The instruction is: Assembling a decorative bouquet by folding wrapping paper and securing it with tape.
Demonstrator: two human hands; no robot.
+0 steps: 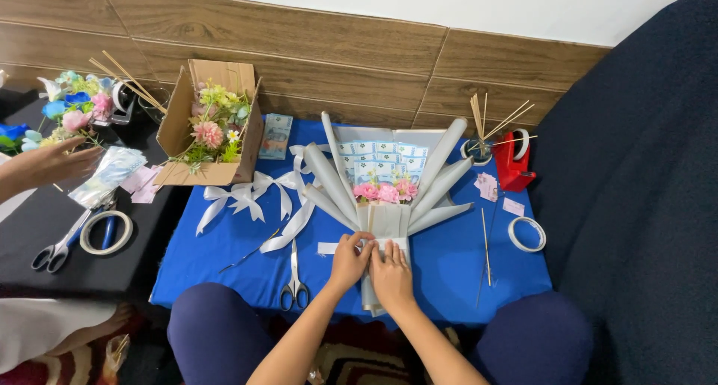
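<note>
A bouquet (389, 183) lies on the blue cloth (224, 258), made of grey paper cones, folded banknotes and pink flowers. Its grey wrapped stem (385, 224) points toward me. My left hand (350, 259) and my right hand (392, 274) press side by side on the lower stem. A strip of white tape (327, 247) sticks out to the left of my left hand's fingers. Both hands hold the wrapping closed.
Scissors (294, 280) and white ribbon bows (250, 194) lie left of the bouquet. A cardboard box of flowers (213, 123) stands at back left. A red tape dispenser (514, 161), a tape roll (526, 233) and sticks (486, 243) sit on the right. Another person's hand (52, 164) reaches in at far left.
</note>
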